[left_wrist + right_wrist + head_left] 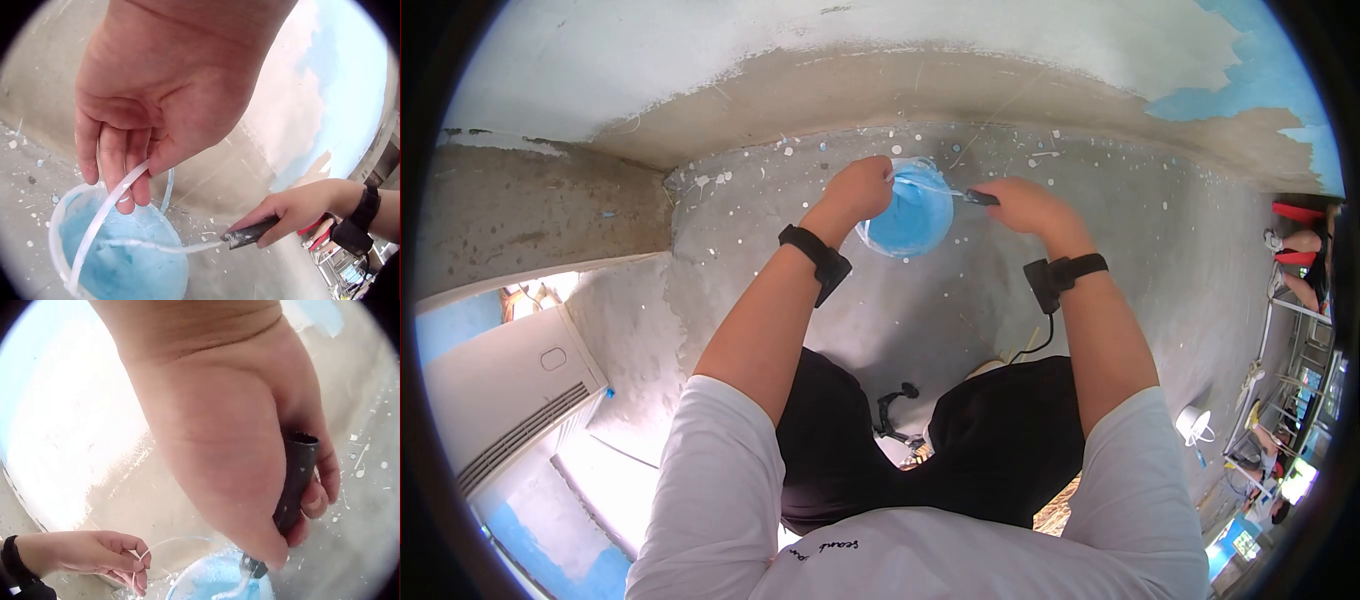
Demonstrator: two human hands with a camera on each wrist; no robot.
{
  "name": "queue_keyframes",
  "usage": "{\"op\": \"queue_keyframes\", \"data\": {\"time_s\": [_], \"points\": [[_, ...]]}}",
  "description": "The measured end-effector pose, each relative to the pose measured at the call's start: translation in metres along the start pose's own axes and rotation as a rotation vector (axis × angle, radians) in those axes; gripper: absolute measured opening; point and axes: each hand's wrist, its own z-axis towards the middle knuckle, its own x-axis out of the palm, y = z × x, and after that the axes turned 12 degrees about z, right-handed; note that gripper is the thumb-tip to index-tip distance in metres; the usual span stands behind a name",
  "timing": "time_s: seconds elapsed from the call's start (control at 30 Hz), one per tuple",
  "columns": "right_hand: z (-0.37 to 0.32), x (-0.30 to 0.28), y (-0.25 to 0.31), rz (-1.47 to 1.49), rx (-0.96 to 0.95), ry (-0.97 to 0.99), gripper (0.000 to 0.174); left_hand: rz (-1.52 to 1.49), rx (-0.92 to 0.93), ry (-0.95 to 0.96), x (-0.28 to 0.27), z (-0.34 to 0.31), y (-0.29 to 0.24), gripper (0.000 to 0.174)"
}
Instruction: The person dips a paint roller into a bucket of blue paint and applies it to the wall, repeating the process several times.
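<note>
A white plastic bucket (56,230) of light blue paint is in front of me, its inside smeared blue. My left hand (862,188) grips the bucket's white bail handle (95,226) between thumb and fingers. To the right, my right hand (1025,205) holds a tool by its black tubular handle (299,481), fingers wrapped around it. A thin, paint-coated shaft (169,248) runs from that handle over the bucket opening. The shaft's far end overlaps the blue paint in the left wrist view, and I cannot tell what shape it has.
Ahead rises a wall (900,85), part white, part bare, with blue patches. Paint spots dot the grey floor (750,215). A white vented unit (510,385) stands left. A black object (895,410) lies between my legs. At right are a white pail (1195,425), metal frames and people.
</note>
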Motion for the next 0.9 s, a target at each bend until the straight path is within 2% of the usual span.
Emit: {"op": "queue_keyframes", "data": {"time_s": [0.07, 0.1, 0.17, 0.3, 0.4, 0.47, 0.5, 0.57, 0.67, 0.77, 0.83, 0.9], "points": [[0.002, 0.008, 0.009, -0.045, -0.073, -0.023, 0.039, 0.006, 0.003, -0.004, -0.001, -0.001, 0.0, 0.01], [0.002, 0.01, 0.013, -0.043, -0.072, -0.024, 0.039, 0.014, -0.001, 0.005, -0.002, -0.001, 0.001, 0.01], [0.001, 0.012, 0.016, 0.096, -0.042, 0.094, 0.035, 0.021, -0.003, 0.015, -0.003, -0.002, 0.0, 0.01], [-0.001, 0.003, 0.005, 0.071, -0.044, 0.095, 0.037, 0.04, 0.009, 0.009, -0.002, -0.001, 0.003, 0.012], [-0.009, -0.015, 0.008, 0.072, 0.018, 0.067, 0.031, 0.03, 0.0, 0.027, -0.003, 0.0, 0.002, 0.013], [-0.025, -0.03, 0.015, 0.349, 0.111, -0.039, 0.033, 0.025, -0.009, 0.04, -0.005, -0.001, 0.001, 0.013], [-0.029, -0.037, 0.013, 0.349, 0.11, -0.038, 0.033, 0.035, -0.003, 0.034, -0.005, -0.001, 0.002, 0.013], [-0.036, -0.049, 0.005, 0.388, 0.245, 0.059, 0.036, 0.043, 0.003, 0.028, -0.004, -0.001, 0.003, 0.013], [-0.041, -0.051, -0.004, 0.33, 0.275, 0.114, 0.035, 0.026, 0.005, 0.035, -0.004, 0.0, 0.003, 0.012], [-0.042, -0.045, -0.012, 0.378, 0.31, 0.114, 0.038, 0.055, -0.067, 0.091, -0.004, 0.0, 0.003, 0.019], [-0.043, -0.043, -0.018, 0.398, 0.322, 0.107, 0.038, 0.02, 0.012, 0.027, -0.002, 0.001, 0.004, 0.01], [-0.043, -0.041, -0.019, 0.417, 0.334, 0.101, 0.039, 0.024, 0.013, 0.034, -0.003, -0.001, 0.004, 0.009]]}}
